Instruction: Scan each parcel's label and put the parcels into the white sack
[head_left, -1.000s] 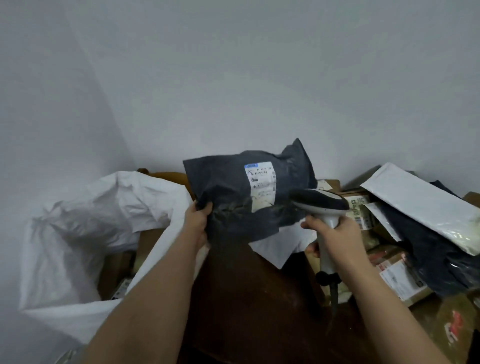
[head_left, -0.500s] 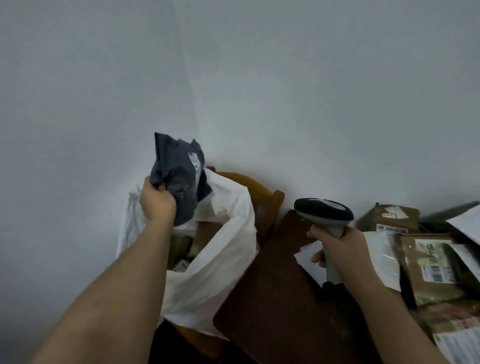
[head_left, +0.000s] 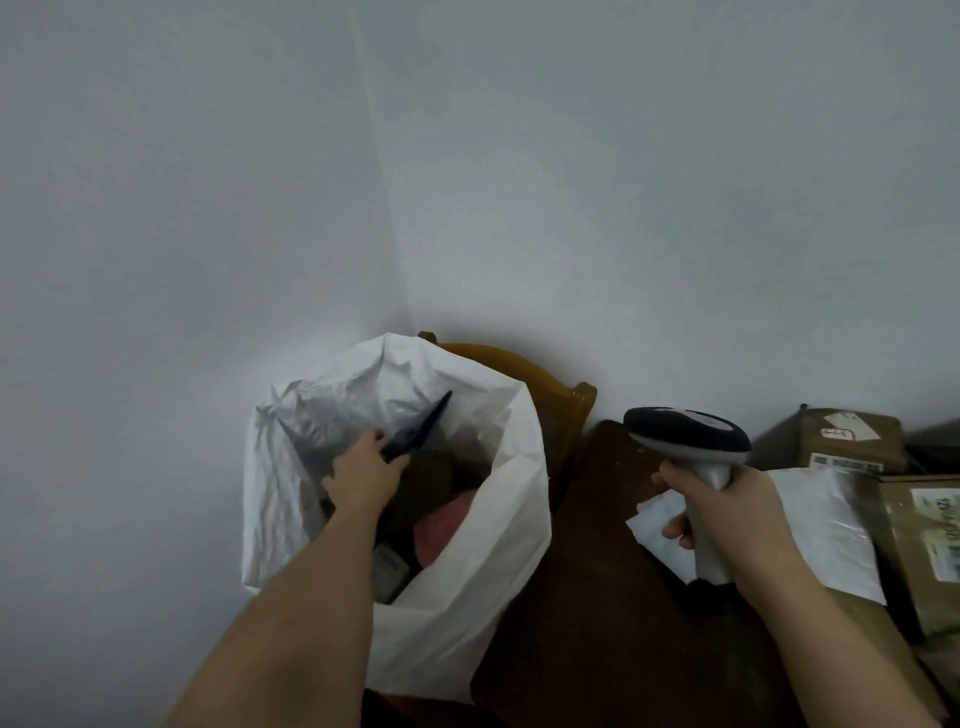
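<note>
The white sack (head_left: 483, 525) stands open at the lower left, leaning on a wooden chair. My left hand (head_left: 361, 475) reaches inside its mouth and grips the dark grey poly parcel (head_left: 418, 428), of which only a pointed edge shows above my fingers. Other parcels lie deeper in the sack, one of them pinkish (head_left: 444, 527). My right hand (head_left: 727, 519) holds the handheld barcode scanner (head_left: 685, 434) upright over the dark table, its dark head pointing left.
A dark brown table (head_left: 597, 623) fills the lower middle. At its right side lie brown cardboard parcels (head_left: 852, 436) with labels and a white poly mailer (head_left: 826, 530). The wooden chair back (head_left: 540, 379) stands against the corner of plain white walls.
My left hand carried the dark parcel from in front of the scanner leftwards, then lowered it into the sack's mouth. The view swung left; my right hand kept hold of the scanner.
</note>
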